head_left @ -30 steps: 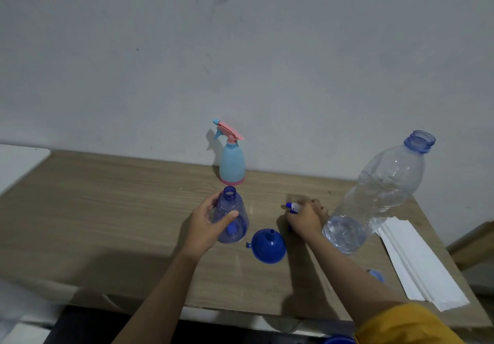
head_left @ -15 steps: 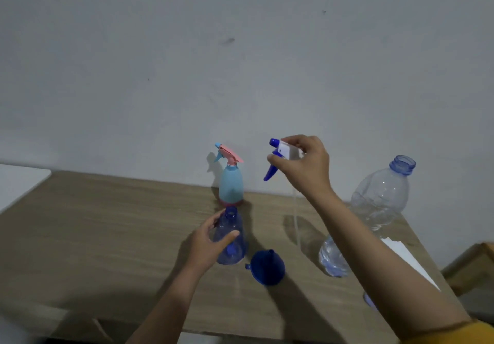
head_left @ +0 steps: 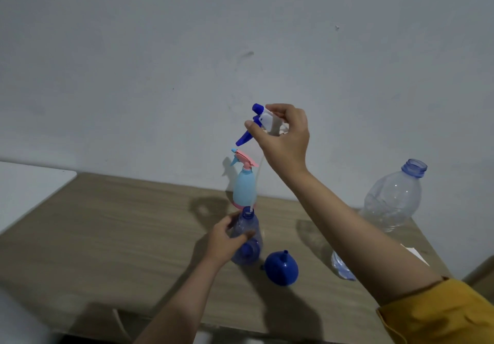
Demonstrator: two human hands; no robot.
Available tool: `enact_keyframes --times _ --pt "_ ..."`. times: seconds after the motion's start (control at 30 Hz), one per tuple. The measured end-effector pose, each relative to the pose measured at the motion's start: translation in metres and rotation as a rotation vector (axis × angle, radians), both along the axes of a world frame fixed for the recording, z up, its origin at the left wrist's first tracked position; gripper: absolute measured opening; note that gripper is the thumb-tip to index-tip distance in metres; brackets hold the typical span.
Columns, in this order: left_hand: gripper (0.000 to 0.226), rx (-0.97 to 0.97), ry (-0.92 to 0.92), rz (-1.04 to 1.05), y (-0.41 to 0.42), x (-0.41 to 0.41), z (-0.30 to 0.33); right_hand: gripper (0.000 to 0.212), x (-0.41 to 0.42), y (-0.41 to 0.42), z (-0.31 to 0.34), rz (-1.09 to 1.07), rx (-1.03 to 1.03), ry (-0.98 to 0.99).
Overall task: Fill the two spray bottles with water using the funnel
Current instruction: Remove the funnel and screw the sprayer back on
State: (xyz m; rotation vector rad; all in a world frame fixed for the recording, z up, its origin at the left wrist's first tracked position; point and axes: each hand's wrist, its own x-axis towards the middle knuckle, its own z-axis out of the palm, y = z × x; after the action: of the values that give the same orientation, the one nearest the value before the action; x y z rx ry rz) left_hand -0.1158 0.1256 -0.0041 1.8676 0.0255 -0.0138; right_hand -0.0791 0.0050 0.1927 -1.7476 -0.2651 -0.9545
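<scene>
Thin blue plastic, the spray bottle (head_left: 246,239) stands on the worktop (head_left: 120,226), light and tippy, so my left hand (head_left: 226,239) wraps its shoulder. My right hand (head_left: 283,135) pinches the spray head (head_left: 260,120), tube tip at the neck.

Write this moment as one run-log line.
left hand: holds translucent blue spray bottle | right hand: lifts white-and-blue trigger head, tube tip at neck | blue plastic funnel: unused
</scene>
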Motion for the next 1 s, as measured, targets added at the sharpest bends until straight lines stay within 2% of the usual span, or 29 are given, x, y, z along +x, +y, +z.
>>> enact_keyframes --times 0.17,0.37,0.67,0.87,1.0 --pt "0.062 -0.014 0.001 0.014 -0.001 -0.002 0.003 0.039 0.003 0.007 -0.025 -0.019 0.0 -0.029" --pt "0.063 -0.008 0.039 0.015 -0.002 -0.002 0.005 0.04 0.0 0.009 -0.065 0.016 -0.097 0.012" --pt "0.062 -0.004 0.044 0.035 -0.004 -0.003 0.005 0.04 -0.009 0.003 -0.134 0.128 -0.183 0.214" --pt "0.059 -0.044 0.031 0.027 -0.005 -0.005 0.008 0.038 -0.011 0.006 -0.144 0.207 -0.201 0.282" --pt "0.062 -0.023 0.014 0.019 -0.004 -0.006 0.006 0.038 -0.012 0.003 -0.142 0.29 -0.302 0.372"
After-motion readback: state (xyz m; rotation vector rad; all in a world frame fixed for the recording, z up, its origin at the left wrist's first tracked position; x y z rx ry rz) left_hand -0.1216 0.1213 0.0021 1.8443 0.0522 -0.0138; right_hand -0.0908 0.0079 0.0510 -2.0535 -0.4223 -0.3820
